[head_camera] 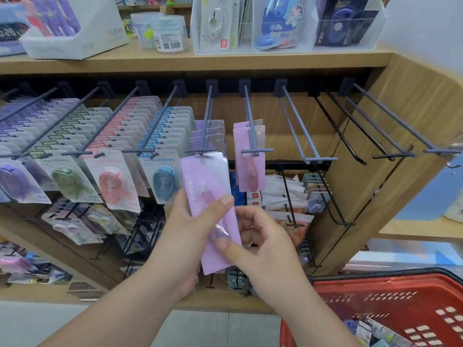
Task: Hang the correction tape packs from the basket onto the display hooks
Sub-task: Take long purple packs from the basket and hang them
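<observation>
Nearest me, at my lower right, sits one red plastic basket with slotted walls (375, 286); a few loose correction tape packs (364, 330) lie in the bottom of it, too cut off by the frame edge for me to count. Both my hands hold a single lilac correction tape pack in clear wrap (200, 181). My left hand (183, 226) grips it from the left side, with the thumb laid across the front. My right hand (268, 241) pinches the lower end between thumb and curled fingers. The pack's top edge is up at the front tip of a grey metal display hook (208, 116); I cannot tell whether its hole is on the prong. Behind it on that same hook hang about three matching lilac packs (218, 136). On the next hook to the right (248, 108) hang about three pink packs (251, 171). To the left run four full rows of packs, one colour each: purple (15, 176), green (67, 181), red (112, 184) and blue (164, 181). Farther up, the wooden shelf (175, 61) carries one clear acrylic box (313, 49) with three compartments, holding white packs (218, 21), blue packs (273, 23) and dark navy packs (340, 23). Beside that box stand two clear round jars (169, 33) and one white cardboard box (82, 33).
</observation>
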Demonstrator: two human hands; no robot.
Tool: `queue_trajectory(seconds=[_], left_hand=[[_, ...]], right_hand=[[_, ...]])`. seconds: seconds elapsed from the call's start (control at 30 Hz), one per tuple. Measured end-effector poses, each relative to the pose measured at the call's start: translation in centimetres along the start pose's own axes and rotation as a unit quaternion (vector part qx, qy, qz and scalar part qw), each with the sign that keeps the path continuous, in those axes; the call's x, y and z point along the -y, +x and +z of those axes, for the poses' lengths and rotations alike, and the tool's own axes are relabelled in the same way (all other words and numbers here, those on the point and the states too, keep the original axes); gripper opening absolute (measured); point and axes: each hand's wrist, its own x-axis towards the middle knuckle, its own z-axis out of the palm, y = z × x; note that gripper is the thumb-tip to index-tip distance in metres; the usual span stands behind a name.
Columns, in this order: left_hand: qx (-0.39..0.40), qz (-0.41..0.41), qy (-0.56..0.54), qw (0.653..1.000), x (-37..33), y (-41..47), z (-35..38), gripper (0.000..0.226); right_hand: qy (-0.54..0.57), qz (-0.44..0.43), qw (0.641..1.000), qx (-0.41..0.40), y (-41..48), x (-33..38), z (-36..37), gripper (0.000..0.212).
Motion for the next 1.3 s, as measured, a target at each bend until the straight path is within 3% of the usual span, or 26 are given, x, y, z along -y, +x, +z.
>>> queue_trajectory(seconds=[0.2, 0.4, 0.53, 0.7, 0.93, 1.1, 1.3], left_hand=[[0.022, -0.023, -0.060, 0.998, 0.3, -0.5, -0.9, 0.037], [0.028, -0.021, -0.018, 0.999, 0.6, -0.8, -1.6, 0.041], [0.016, -0.003, -0.009, 1.000, 0.6, -0.8, -1.8, 0.042], [0.010, 0.013, 0.020, 1.000, 0.8, -0.7, -2.5, 0.039], [0.014, 0.027, 0.023, 0.999, 0.4, -0.9, -2.8, 0.029], [0.015, 0.027, 0.028, 0.999, 0.1, -1.0, -3.0, 0.037], [0.022, 0.033, 0.028, 0.999, -0.5, -1.1, -3.5, 0.039]], right_hand=[[0.057, 0.021, 0.998, 0.001, -0.3, -0.5, -1.4, 0.032], [0.117, 0.027, 0.993, 0.008, -1.2, -0.6, -1.6, 0.029], [0.106, 0.007, 0.994, -0.022, -1.1, -0.9, -2.2, 0.037], [0.046, -0.010, 0.997, -0.069, -0.2, -2.3, -3.0, 0.026], [0.002, -0.019, 0.997, -0.081, 0.4, -3.5, -2.9, 0.030], [-0.022, -0.024, 0.997, -0.076, 0.7, -3.6, -2.4, 0.032], [-0.038, -0.047, 0.990, -0.127, 1.2, -3.2, -1.9, 0.026]])
